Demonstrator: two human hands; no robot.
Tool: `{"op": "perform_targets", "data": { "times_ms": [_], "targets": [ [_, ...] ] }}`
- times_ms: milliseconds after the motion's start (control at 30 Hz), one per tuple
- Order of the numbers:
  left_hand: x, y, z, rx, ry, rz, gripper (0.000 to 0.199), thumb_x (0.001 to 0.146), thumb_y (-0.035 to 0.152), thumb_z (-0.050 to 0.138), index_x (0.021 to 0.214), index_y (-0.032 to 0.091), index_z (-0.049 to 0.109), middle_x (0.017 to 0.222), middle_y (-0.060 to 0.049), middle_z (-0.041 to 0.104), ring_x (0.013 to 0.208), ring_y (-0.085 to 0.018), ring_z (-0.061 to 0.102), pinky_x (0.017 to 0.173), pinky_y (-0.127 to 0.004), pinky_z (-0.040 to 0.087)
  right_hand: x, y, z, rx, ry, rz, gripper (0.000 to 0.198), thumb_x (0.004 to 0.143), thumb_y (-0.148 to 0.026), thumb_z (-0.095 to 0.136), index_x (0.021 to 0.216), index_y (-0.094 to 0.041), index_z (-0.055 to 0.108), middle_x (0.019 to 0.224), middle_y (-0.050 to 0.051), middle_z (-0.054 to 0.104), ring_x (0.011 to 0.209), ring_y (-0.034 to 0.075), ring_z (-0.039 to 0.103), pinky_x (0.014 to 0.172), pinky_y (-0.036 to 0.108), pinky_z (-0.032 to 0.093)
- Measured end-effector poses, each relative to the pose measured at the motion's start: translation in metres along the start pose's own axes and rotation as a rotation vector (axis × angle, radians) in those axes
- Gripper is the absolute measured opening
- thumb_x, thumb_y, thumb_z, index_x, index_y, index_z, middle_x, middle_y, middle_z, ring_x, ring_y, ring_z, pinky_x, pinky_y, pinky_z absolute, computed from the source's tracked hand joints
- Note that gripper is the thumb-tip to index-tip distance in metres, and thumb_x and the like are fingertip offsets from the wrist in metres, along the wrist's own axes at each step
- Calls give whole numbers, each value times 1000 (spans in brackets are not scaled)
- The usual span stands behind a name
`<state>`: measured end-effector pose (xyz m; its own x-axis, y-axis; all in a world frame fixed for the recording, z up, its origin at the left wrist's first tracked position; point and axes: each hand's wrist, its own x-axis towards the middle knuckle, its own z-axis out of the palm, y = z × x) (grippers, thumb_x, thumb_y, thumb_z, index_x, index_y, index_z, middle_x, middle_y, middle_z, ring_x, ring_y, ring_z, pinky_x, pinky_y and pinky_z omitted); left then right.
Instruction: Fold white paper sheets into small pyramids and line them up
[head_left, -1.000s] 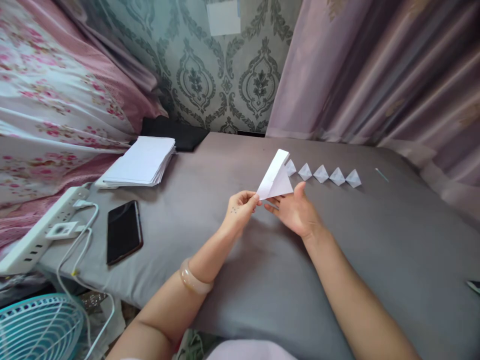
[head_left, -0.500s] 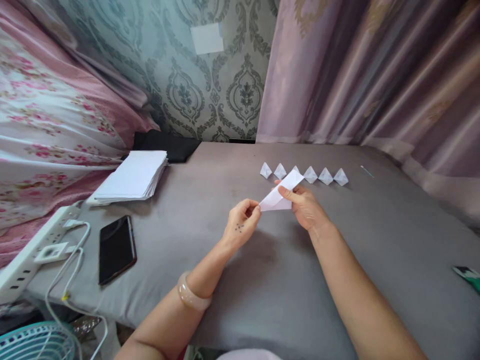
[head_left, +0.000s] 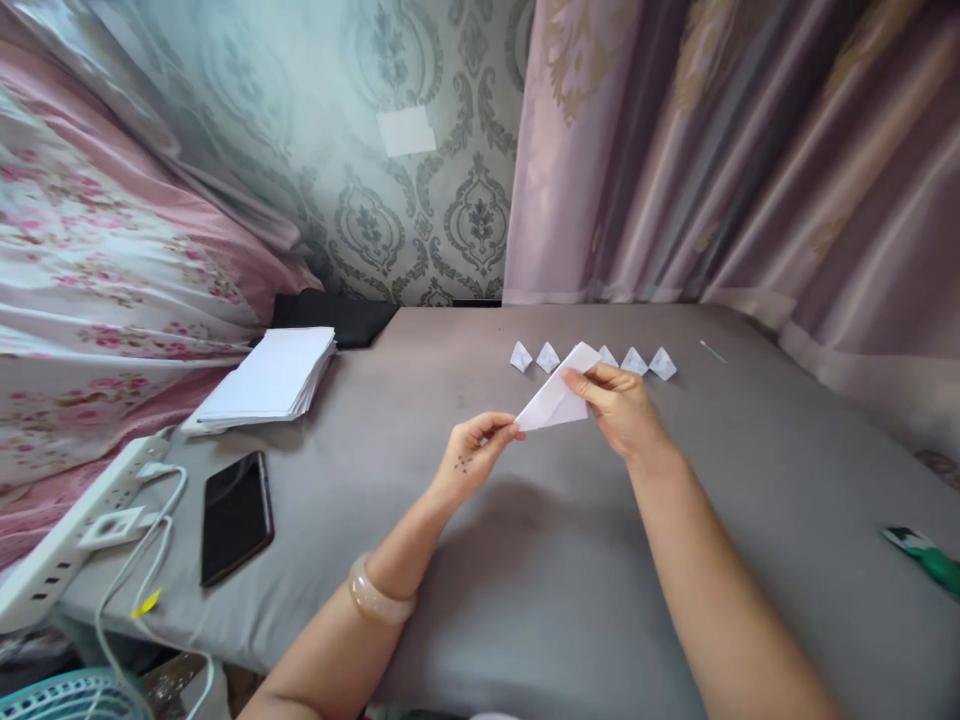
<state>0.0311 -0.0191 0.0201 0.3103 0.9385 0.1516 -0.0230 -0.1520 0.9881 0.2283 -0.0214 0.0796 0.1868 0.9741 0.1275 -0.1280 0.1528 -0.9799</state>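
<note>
A folded sheet of white paper (head_left: 559,392) is held up between both hands above the grey-covered table. My left hand (head_left: 474,452) pinches its lower left tip between thumb and fingers. My right hand (head_left: 616,405) grips the wider right end, thumb on the near face and fingers behind it. Beyond the sheet, small folded white paper pieces stand in a row; the leftmost piece (head_left: 520,357) and the rightmost piece (head_left: 662,364) show in full, while the sheet and my right hand cover part of the row.
At the left lie a stack of white paper (head_left: 262,375), a black phone (head_left: 237,518) and a white power strip (head_left: 82,530) with cables. A cotton swab (head_left: 713,351) lies at the back right, a green-handled object (head_left: 926,560) at the right edge.
The head view has tilted up slightly. The paper's upper flap now lies closer to the lower layer, giving a narrower triangle; both hands keep their hold.
</note>
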Motion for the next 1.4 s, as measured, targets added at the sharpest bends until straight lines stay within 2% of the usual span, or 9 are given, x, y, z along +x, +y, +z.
{"op": "perform_targets", "data": {
  "times_ms": [167, 267, 367, 467, 567, 667, 833, 1100, 1400],
  "targets": [
    [1, 11, -3, 32, -69, -12, 30, 76, 41, 72, 92, 16, 73, 94, -9, 72, 83, -17, 64, 80, -30, 48, -10, -16, 3, -220, -51, -77, 19, 70, -42, 74, 76, -24, 73, 73, -1, 68, 66, 17, 59, 64, 32, 45],
    [6, 29, 2, -100, 25, 17, 33, 75, 40, 74, 98, 17, 71, 105, -9, 70, 91, -17, 63, 83, -28, 48, -17, -21, 8, -379, -90, -138, 23, 75, -44, 69, 69, -22, 69, 61, -2, 60, 58, 14, 51, 56, 29, 39],
    [12, 46, 11, -242, 161, 76, 29, 72, 37, 76, 94, 17, 71, 97, -7, 71, 91, -16, 63, 84, -28, 48, -22, -22, 16, -469, -135, -214, 24, 78, -45, 65, 74, -22, 69, 63, -2, 58, 59, 14, 49, 56, 28, 37],
    [17, 54, 21, -366, 160, 113, 24, 71, 34, 78, 88, 17, 72, 91, -4, 72, 84, -14, 63, 82, -28, 48, -25, -20, 24, -545, -174, -327, 24, 82, -44, 62, 73, -22, 67, 69, 0, 58, 64, 15, 50, 59, 29, 39],
    [18, 51, 26, -427, 212, 141, 20, 71, 33, 78, 84, 18, 74, 86, -3, 72, 80, -12, 62, 78, -26, 48, -26, -16, 29, -619, -145, -413, 20, 84, -41, 62, 78, -23, 65, 75, 1, 59, 69, 15, 53, 64, 30, 42],
    [17, 45, 26, -451, 325, 137, 19, 71, 33, 78, 84, 19, 75, 86, -3, 72, 79, -12, 62, 79, -27, 48, -29, -13, 34, -648, -13, -429, 21, 81, -41, 66, 93, -24, 60, 83, 2, 61, 73, 16, 57, 69, 31, 46],
    [12, 33, 22, -511, 402, 82, 20, 72, 34, 77, 87, 20, 75, 89, -3, 73, 78, -12, 63, 78, -27, 49, -33, -8, 45, -752, 6, -586, 8, 86, -29, 59, 86, -25, 54, 84, 2, 59, 71, 15, 57, 70, 30, 47],
    [8, 31, 19, -616, 420, 74, 22, 73, 34, 76, 89, 19, 74, 89, -3, 73, 77, -11, 63, 76, -25, 48, -36, 11, 60, -860, -11, -702, 5, 90, -24, 54, 92, -23, 58, 87, 3, 62, 79, 16, 60, 70, 29, 47],
    [5, 36, 17, -660, 335, 120, 19, 80, 32, 71, 93, 19, 73, 91, -4, 73, 81, -12, 65, 78, -25, 48, -37, 14, 63, -926, 17, -906, 25, 91, -16, 53, 113, -24, 63, 98, 5, 66, 91, 16, 63, 79, 29, 51]
  ]
}}
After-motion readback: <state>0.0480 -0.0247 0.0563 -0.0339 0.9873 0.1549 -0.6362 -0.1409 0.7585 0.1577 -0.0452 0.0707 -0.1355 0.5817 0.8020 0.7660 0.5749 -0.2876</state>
